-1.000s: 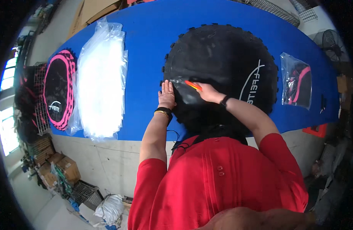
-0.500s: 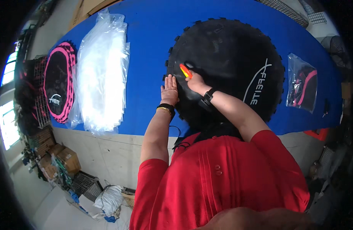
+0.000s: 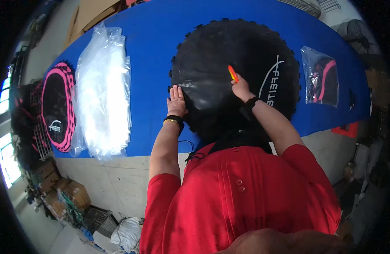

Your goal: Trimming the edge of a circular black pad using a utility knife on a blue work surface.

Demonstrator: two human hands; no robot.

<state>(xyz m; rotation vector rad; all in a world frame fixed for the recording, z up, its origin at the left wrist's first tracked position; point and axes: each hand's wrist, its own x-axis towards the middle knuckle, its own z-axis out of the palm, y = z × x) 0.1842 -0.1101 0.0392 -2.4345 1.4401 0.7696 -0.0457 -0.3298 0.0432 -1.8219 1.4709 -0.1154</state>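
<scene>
A large round black mat [image 3: 216, 48] with small tabs around its edge and white lettering lies on the blue table. My left hand [image 3: 176, 101] rests flat on the mat's left edge, fingers stretched out. Over the right-centre of the mat, my right hand [image 3: 241, 89] is closed around a small orange-and-yellow hand tool [image 3: 232, 73], which points up and left. Whether it is a cutter or snips does not show. The mat's near edge is partly hidden by my body and right arm.
Left of the mat lies a stack of clear plastic bags [image 3: 104, 93]. Beyond it are black-and-pink oval pieces [image 3: 58, 108]. A clear bag with a black-and-pink piece [image 3: 321, 78] lies at the right of the blue table [image 3: 152, 46]. Cardboard boxes [image 3: 76, 194] stand on the floor at lower left.
My right hand has moved right with the tool, from near the mat's left edge toward its middle. My left hand stays on the edge. The whole view has shifted slightly.
</scene>
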